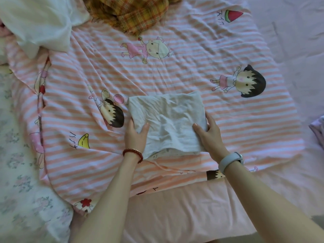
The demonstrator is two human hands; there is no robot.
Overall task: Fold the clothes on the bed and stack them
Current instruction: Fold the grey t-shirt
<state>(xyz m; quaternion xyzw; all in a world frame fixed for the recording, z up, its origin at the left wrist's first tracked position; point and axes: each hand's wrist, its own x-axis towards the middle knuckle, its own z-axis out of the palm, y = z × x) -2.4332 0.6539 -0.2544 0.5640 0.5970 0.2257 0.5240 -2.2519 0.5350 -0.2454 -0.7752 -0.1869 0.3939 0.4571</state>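
Note:
A folded pale grey garment (168,120) lies as a rough rectangle on the pink-and-white striped cartoon quilt (192,58). My left hand (135,135) grips its left edge, thumb on top and fingers tucked under the cloth. My right hand (208,135) grips its right edge the same way, thumb lying on the fabric. A yellow-and-orange plaid garment (133,13) lies crumpled at the far edge of the quilt. A white garment (38,23) is heaped at the far left.
A floral white cover (17,163) lies along the left. Plain pink sheet (184,207) shows at the near edge and at the right, where a bit of folded lilac cloth (318,132) peeks in.

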